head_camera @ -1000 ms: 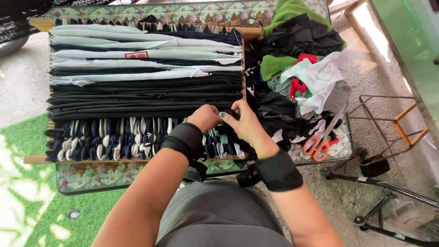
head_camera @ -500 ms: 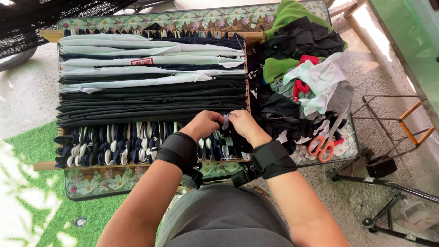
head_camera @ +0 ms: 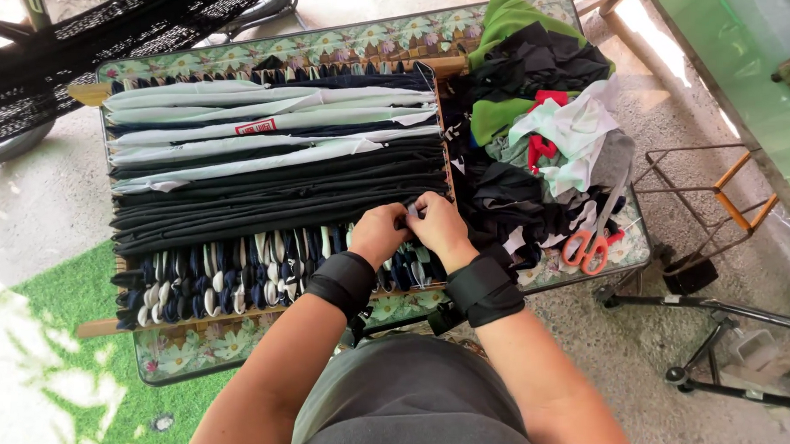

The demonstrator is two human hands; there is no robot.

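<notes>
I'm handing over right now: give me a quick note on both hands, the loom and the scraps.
Left hand and right hand together pinch a pale fabric strip at the right end of the weaving frame.
Woven rows of black and white strips fill the far part; the near warp loops are still bare.
Scrap pile and orange scissors lie to the right on the floral table.

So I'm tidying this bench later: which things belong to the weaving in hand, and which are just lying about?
In use:
left hand and right hand, both on a pale strip
woven strips
wooden frame
floral table

Lying about:
scrap pile
orange-handled scissors
wire rack
</notes>
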